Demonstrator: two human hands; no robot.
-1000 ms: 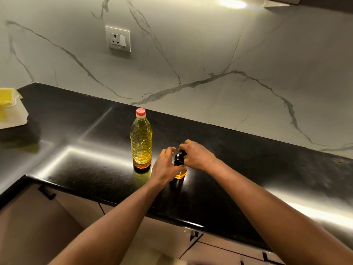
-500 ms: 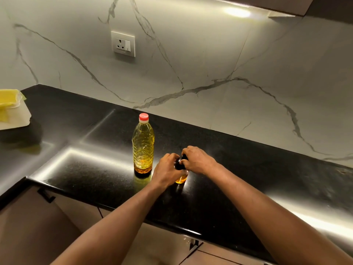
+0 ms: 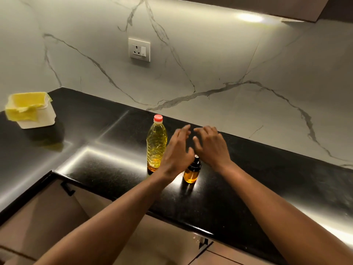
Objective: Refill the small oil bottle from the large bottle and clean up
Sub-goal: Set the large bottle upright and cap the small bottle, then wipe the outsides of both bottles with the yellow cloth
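The small round glass bottle (image 3: 191,173) of gold oil, with a black cap, stands upright near the front edge of the shiny black stone surface (image 3: 248,197). Just past it, at 12 o'clock, the left hand (image 3: 178,150) and the right hand (image 3: 210,146) hang with fingers spread apart, holding nothing. The tall clear plastic bottle (image 3: 156,144) of yellow oil, red cap on, stands at 10 o'clock. Far off at 10 o'clock sits a white tub (image 3: 44,119) with a yellow cloth (image 3: 24,109). A white wall socket (image 3: 139,49) is at 12 o'clock.

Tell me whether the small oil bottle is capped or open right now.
Capped. A black top sits on the small oil bottle, which stands upright on the counter.
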